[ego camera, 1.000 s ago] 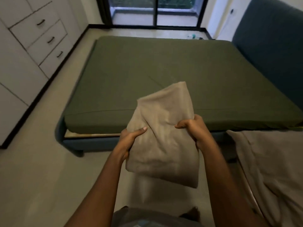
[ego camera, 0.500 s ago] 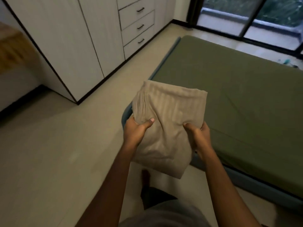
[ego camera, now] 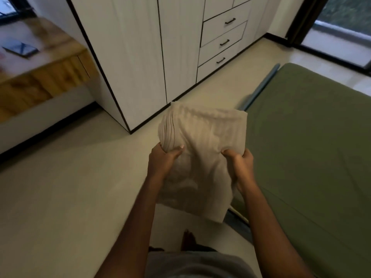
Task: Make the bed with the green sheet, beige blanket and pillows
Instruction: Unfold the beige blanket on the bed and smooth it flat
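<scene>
Two hands share the load. The left hand and the right hand each clench the near part of the folded beige blanket, thumbs on top and fingers curled beneath. They hold it in the air just off the left edge of the bed. The green sheet already lies flat over the mattress, so I judge the step in hand to be opening the blanket over it; no pillows are in view.

To do it well, the stacked fold edges at the blanket's far left corner are worth finding first. Each hand should then pinch one free corner rather than the whole wad (a grip through all the layers will only drop a lump). The cloth is best swung out over the sheet, not the floor, with its long edge squared to the bed's side.

As for edges, the blue bed frame runs along the sheet's left side, and its corner sits close by the person's bare foot. The pale floor gives an open strip between the bed and the white wardrobe with its drawers, which looks like room enough for a wide throw. A wooden tabletop carrying a phone stands well apart at far left.
</scene>
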